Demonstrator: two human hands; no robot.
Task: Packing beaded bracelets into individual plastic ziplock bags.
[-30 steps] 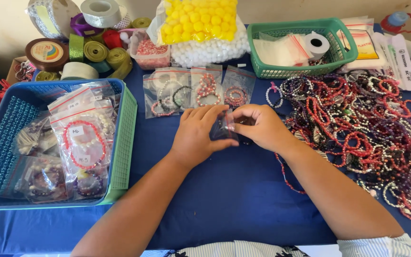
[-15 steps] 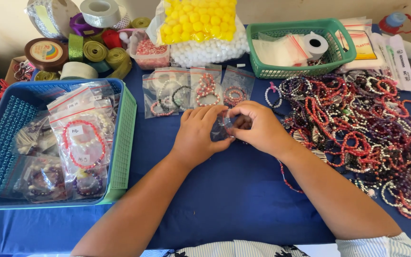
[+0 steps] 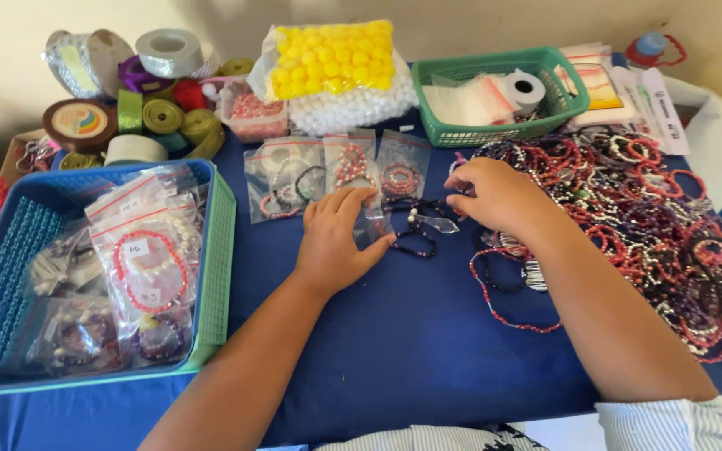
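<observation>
Head view. Looking down at a table (image 3: 394, 359) with a blue cloth. Lots of open blue room along the near edge, between the two arms and down toward the body. Getting crowded toward the far edge: a row of small clear bags with bracelets (image 3: 327, 174), a bag of yellow and white balls (image 3: 336, 71), and a green basket (image 3: 495, 92) near the far right corner. Filling the far left corner: rolls of ribbon and tape (image 3: 127, 100). Sitting along the left edge: a blue tray (image 3: 211, 250) packed with bagged bracelets. Covering the right edge: a big pile of bead bracelets (image 3: 653, 209), leaving almost no free room there.

Left hand (image 3: 340, 238) lying palm down near the middle of the table, fingers together and flat, pressing on a small clear bag (image 3: 375, 225), not closing around it. A dark bead bracelet (image 3: 415, 242) lying just beside the fingertips.

Right hand (image 3: 499, 196) reaching out over the left rim of the bracelet pile, fingers curled in narrow and pointing toward the bag. Hard to tell if pinching anything. Right forearm crossing the pile's near edge.
</observation>
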